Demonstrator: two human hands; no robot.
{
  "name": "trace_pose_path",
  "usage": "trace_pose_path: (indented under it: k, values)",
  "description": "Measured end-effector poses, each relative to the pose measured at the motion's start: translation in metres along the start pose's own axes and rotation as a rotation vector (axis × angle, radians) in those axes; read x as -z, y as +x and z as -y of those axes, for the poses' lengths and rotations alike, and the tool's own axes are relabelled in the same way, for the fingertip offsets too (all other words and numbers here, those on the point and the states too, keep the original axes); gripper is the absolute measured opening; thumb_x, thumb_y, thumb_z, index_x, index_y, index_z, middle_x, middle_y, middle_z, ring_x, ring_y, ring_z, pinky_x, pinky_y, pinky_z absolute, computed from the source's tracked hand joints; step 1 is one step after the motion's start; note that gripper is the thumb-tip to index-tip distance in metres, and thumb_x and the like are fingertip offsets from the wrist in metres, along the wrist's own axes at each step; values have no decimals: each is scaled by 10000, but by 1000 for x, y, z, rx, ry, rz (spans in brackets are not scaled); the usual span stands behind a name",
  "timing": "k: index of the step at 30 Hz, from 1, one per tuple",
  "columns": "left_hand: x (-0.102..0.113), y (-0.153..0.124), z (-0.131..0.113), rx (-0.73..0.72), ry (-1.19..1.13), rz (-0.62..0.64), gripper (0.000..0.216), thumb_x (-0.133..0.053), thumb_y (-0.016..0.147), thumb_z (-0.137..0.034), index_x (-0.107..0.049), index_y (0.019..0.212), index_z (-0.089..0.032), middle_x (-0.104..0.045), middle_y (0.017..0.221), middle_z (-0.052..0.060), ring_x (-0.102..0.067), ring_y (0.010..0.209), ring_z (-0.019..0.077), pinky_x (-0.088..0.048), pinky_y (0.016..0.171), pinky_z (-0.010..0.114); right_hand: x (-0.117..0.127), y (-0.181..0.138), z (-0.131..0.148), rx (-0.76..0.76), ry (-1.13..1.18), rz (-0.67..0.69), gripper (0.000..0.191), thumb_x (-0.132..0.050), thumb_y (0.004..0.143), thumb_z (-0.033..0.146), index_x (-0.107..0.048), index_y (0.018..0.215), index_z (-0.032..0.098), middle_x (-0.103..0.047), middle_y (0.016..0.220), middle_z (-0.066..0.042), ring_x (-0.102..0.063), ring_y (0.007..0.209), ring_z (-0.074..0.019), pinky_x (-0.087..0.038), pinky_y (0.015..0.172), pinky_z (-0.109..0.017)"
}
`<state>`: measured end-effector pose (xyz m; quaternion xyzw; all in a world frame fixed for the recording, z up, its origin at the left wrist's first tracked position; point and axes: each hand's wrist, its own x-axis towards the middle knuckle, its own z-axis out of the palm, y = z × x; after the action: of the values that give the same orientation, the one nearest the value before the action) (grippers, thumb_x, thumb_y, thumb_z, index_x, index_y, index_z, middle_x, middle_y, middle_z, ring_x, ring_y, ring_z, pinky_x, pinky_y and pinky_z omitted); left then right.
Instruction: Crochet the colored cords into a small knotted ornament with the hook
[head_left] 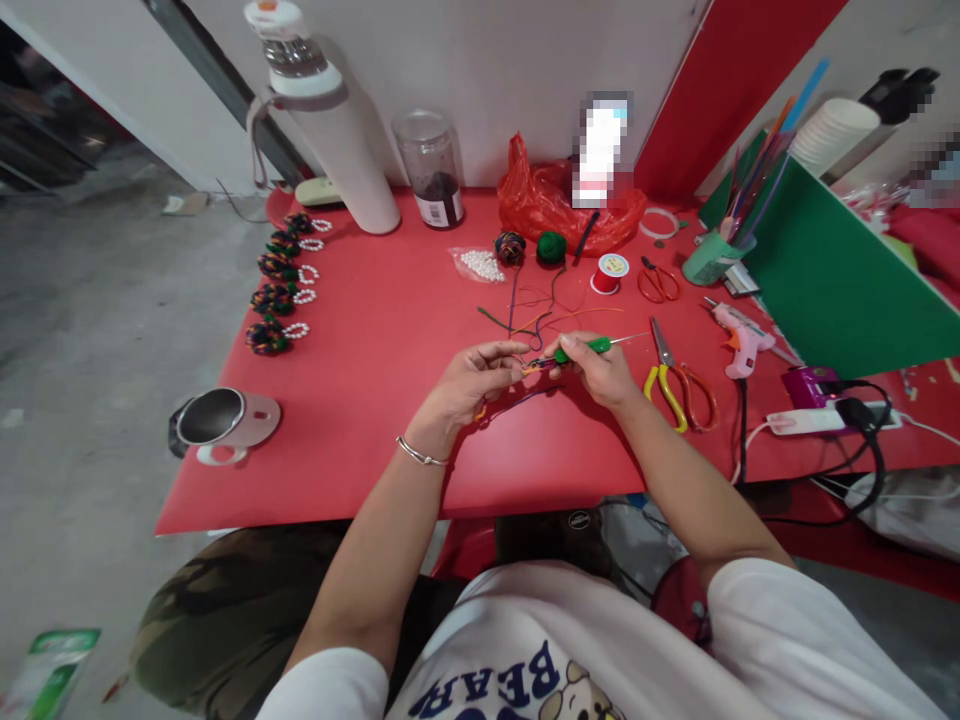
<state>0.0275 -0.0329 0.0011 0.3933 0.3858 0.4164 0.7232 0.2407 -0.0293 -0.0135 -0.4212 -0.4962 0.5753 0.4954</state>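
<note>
I read the surface [360, 420] as solid red. The hook [592, 347] has a green handle; cords [537, 364] at it are orange, purple and blue. Far side: yarn ball [551, 247] plain green, mixed ball [510, 247] dark blue with orange. Bag [536, 200] red-orange, beads [480, 264] white. Right: glue gun [739, 340] pink, pliers [664, 392] yellow-handled, scissors [699, 398] orange-handled, divider panel [832, 285] flat green. Near: trousers [225, 600] green-brown camouflage.

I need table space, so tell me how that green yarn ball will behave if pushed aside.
The green yarn ball looks round, so it would probably roll. A strand seems to trail from it, so it may unwind. Wound yarn: likely light and soft.
</note>
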Motion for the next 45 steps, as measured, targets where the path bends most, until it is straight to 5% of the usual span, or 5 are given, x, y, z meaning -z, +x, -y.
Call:
trace_pose_path:
  k: [11, 18, 33, 45]
  values:
    - [0, 0, 0, -1, 18, 3, 375, -895, 617, -180, -820, 984, -153, -699, 669, 9, -383, 434, 30, -225, 425, 210, 2, -1, 1, -14, 18, 12, 445, -812, 797, 646, -812, 805, 201, -769, 797, -27, -695, 579, -133, -618, 575, -262]
    - [0, -1, 0, -2, 42, 30, 401, -861, 624, -151, -818, 1023, -154, -710, 696, 29, -535, 523, 81, -268, 452, 208, -1, -1, 3, -10, 9, -5, 459, -822, 771, 663, -808, 787, 204, -761, 782, -30, -678, 588, -136, -637, 597, -281]
    - [1, -1, 0, -5, 25, 1, 359, -873, 631, -171, -810, 983, -144, -675, 668, -2, -372, 443, 31, -233, 436, 216, 3, -5, 6, 57, -118, 49, 415, -753, 857, 633, -819, 812, 226, -764, 793, -27, -712, 665, -164, -624, 648, -301]
    - [1, 2, 0, -8, 25, -118, 354, -915, 602, -178, -808, 938, -147, -676, 664, -11, -370, 428, 23, -225, 410, 211, -1, -12, 12, 383, -481, 55, 299, -629, 993, 482, -817, 873, 282, -797, 881, -43, -733, 851, -217, -592, 850, -389]
